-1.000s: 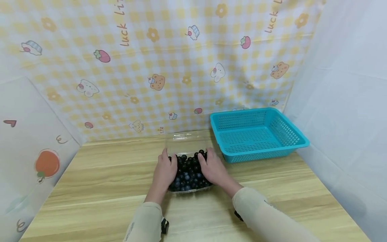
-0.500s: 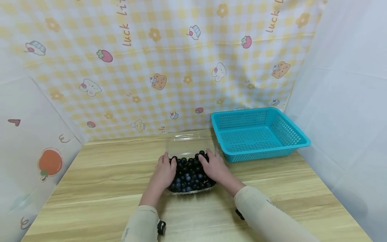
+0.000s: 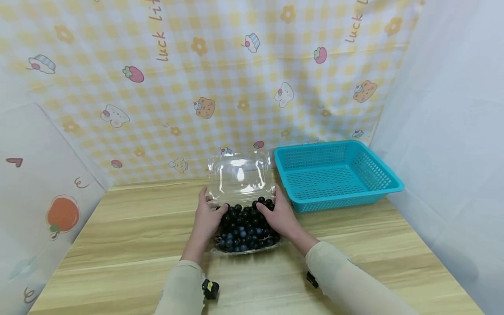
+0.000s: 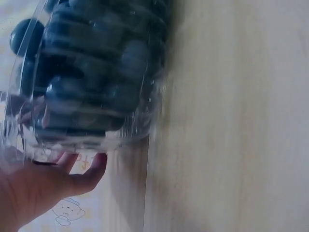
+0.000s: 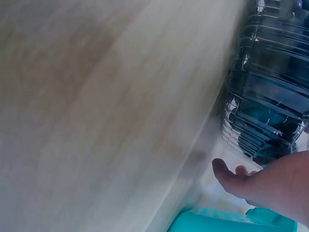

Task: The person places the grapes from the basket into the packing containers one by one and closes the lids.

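A clear plastic clamshell box [image 3: 214,251] full of loose dark grapes [image 3: 244,232] stands in the middle of the table. Its transparent lid [image 3: 240,175] is hinged up at the back, leaning toward the backdrop. My left hand [image 3: 206,218] grips the back left corner, thumb over the grapes and fingers outside by the lid. On the opposite side my right hand [image 3: 279,216] holds the back right corner in the same way. Ribbed walls of the box [image 4: 140,116] fill much of the left wrist view; in the right wrist view, fingertips [image 5: 221,166] curl below the box corner.
A turquoise plastic basket [image 3: 299,205] with perforated walls stands just right of the box, close to the right hand. A checked cloth [image 3: 173,92] hangs behind the wood-grain table [image 3: 138,227], and white sheets [image 3: 449,131] line the sides.
The lid has swung up from lying low behind the box to a steeper tilt. My left hand has shifted a little left, and the fingers of both hands now reach beside the lid.
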A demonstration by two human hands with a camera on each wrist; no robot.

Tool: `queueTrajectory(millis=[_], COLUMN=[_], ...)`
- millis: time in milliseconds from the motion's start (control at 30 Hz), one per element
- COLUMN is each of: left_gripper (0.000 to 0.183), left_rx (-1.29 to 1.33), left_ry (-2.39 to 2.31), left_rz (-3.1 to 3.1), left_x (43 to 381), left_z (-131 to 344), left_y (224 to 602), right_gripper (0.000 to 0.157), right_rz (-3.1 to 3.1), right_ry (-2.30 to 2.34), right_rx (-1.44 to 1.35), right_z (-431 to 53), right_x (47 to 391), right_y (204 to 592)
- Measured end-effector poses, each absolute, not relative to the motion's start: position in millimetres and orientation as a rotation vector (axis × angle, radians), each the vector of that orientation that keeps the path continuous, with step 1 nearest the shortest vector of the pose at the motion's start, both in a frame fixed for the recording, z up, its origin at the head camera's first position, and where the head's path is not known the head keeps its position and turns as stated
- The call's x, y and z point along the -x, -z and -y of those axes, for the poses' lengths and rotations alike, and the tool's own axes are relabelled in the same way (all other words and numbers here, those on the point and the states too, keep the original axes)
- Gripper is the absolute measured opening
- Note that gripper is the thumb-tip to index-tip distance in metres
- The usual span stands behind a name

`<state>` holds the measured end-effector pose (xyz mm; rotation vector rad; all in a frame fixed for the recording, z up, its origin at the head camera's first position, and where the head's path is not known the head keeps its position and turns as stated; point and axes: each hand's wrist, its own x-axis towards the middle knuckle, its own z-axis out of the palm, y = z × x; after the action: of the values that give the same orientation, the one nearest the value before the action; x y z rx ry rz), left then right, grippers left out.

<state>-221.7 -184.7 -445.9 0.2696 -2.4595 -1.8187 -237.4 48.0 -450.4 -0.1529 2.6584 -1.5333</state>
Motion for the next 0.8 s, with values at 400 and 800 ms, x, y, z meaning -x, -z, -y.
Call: queueTrajectory(millis=[400,800], left_gripper=[0.065,0.066], left_rx=[-0.272,-0.346], left_ry=[1.523,1.747], left_rz=[2.470,2.530], left_x=[210.5,166.2], left_z=[182.1,193.0], left_y=[449.4,436.8], right_gripper=[0.085,0.092], right_rz=[-2.630,-2.491], right_ry=[1.585,1.590], right_rx=[0.083,0.023], right_z=[-45.8,-58.6], right_x=[226.3,172.9], right_y=[437.1,410.8])
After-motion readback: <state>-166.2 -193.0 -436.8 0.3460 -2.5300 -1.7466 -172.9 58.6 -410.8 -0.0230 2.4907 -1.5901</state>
